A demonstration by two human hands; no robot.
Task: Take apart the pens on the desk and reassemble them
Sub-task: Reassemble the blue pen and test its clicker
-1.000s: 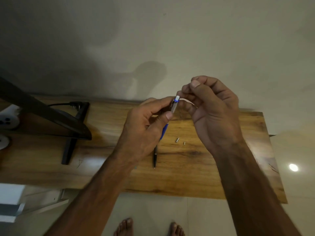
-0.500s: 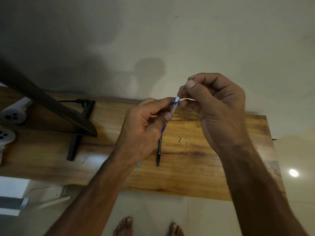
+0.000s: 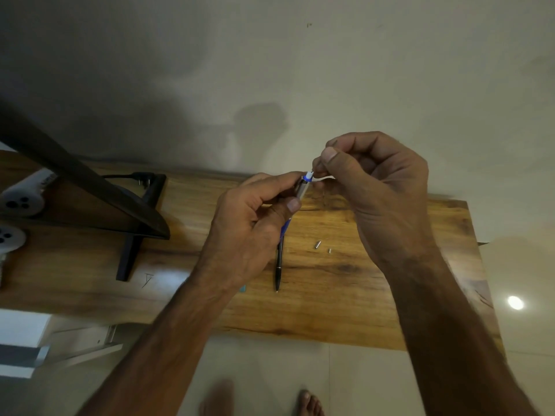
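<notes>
Pinching the blue pen (image 3: 301, 189) in my left hand (image 3: 249, 232), above the black pen (image 3: 278, 265) on the desk (image 3: 390, 295), I nip a tiny piece (image 3: 312, 172) at the blue pen's white end with my right hand (image 3: 381, 193). A slip could drop it among the 2 loose metal bits (image 3: 317, 244) right of the black pen; those may roll away. No writing is legible.

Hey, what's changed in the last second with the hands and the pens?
The right hand, pinching the thin white strip, edged closer to the white tip of the blue and silver pen. Nothing was grabbed or released. The left hand still grips that pen; the slim black pen and two small metal parts lie unmoved on the wooden desk.
</notes>
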